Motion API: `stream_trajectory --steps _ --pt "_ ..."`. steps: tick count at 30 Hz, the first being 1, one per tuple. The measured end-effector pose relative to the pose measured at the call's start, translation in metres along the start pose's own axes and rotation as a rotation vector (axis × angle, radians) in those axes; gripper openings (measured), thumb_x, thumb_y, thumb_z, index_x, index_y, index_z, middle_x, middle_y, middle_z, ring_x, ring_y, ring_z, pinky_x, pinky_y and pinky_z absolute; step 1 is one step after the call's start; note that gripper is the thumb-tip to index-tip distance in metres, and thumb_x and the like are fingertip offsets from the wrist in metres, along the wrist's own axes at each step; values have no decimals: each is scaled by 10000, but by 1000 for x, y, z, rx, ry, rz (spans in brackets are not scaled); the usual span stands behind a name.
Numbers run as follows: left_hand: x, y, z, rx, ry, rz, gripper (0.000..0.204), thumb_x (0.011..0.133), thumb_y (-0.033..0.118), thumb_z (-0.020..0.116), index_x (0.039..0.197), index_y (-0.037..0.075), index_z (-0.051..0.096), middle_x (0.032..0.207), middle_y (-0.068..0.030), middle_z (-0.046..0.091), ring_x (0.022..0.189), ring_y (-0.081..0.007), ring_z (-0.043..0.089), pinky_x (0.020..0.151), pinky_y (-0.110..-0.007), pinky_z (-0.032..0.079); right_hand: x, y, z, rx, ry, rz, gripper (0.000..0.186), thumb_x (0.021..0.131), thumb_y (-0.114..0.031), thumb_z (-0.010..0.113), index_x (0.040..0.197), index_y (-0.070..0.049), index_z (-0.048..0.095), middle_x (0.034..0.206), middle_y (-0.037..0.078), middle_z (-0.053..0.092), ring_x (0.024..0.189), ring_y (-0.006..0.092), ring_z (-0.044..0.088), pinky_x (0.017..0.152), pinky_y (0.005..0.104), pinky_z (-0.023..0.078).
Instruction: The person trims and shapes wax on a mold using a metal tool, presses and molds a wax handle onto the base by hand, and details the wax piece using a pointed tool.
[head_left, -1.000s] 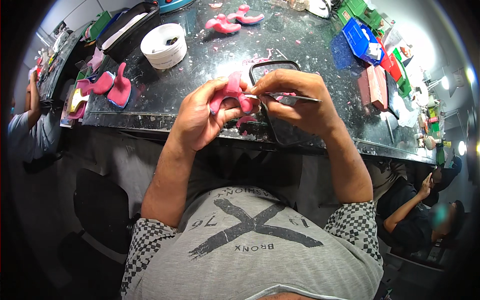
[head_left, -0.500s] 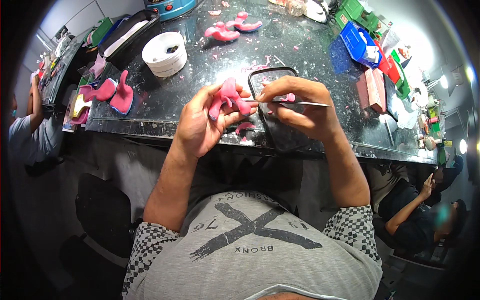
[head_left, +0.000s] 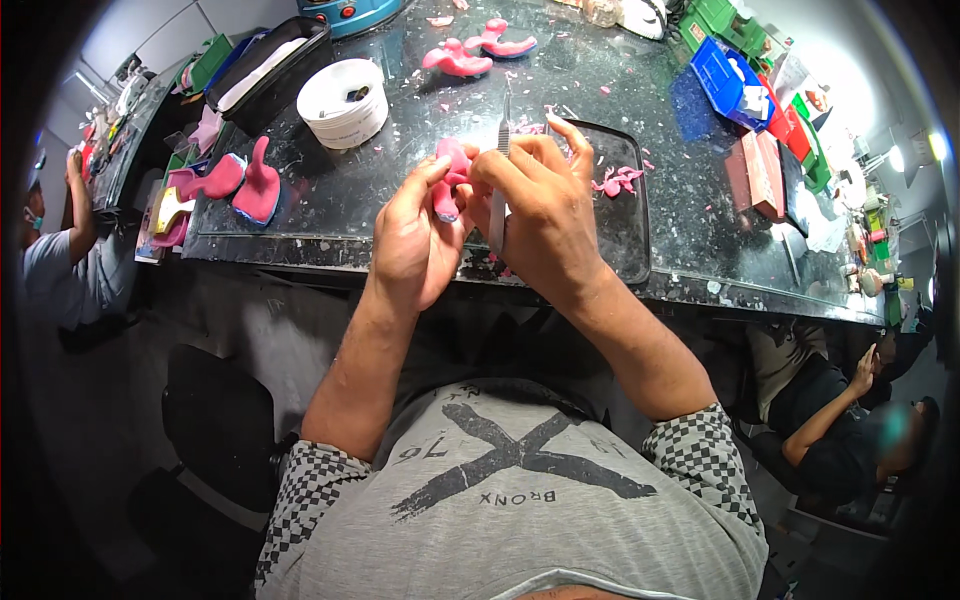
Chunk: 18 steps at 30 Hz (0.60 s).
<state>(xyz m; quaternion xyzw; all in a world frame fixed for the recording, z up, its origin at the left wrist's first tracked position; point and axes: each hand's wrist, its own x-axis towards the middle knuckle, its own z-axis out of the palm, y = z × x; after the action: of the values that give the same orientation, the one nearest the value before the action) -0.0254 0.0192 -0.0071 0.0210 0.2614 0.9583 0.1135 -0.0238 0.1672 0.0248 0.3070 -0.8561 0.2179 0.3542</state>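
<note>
My left hand point(head_left: 408, 245) holds a small pink, wax-like moulded piece point(head_left: 446, 203) with bluish ends over the bench's near edge. Its fingers wrap the piece from the left and below. My right hand point(head_left: 535, 195) is closed around a slim metal carving tool point(head_left: 504, 132) with a ribbed grip. The tool stands nearly upright, one thin tip pointing away from me. Right fingertips press against the pink piece and hide its right side. Beneath my right hand lies a black-rimmed tray point(head_left: 640, 240), holding pink shavings point(head_left: 618, 180).
Similar pink pieces lie at the left point(head_left: 259, 190) and at the back point(head_left: 458, 60). A white tub point(head_left: 343, 105) and black case point(head_left: 270, 70) stand at the back left. Blue bins point(head_left: 730, 85) and a pink box point(head_left: 752, 175) are at the right. Other people sit on both sides.
My right hand has turned and moved left, against the pink piece. The tool has swung from level to nearly upright, off the piece. More of the tray now shows.
</note>
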Motion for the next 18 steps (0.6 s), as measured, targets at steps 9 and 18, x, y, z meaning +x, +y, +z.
stream_trajectory --steps 9,18 --pt "-4 7 -11 -11 -125 -84 293 1029 168 467 1218 -39 555 1125 -143 634 1046 -219 617 931 -360 498 -1 -5 -28 144 -38 11 185 751 -126 749 892 -142 630 780 -42 614 839 163 602 1072 470 275" --pt "-4 10 7 -14 -85 -138 494 1024 261 381 1275 -160 441 1260 -301 544 1262 -426 520 1114 -489 413 -9 44 -79 219 -228 221 183 782 -84 758 905 -133 633 848 -25 656 874 168 607 1044 427 326"
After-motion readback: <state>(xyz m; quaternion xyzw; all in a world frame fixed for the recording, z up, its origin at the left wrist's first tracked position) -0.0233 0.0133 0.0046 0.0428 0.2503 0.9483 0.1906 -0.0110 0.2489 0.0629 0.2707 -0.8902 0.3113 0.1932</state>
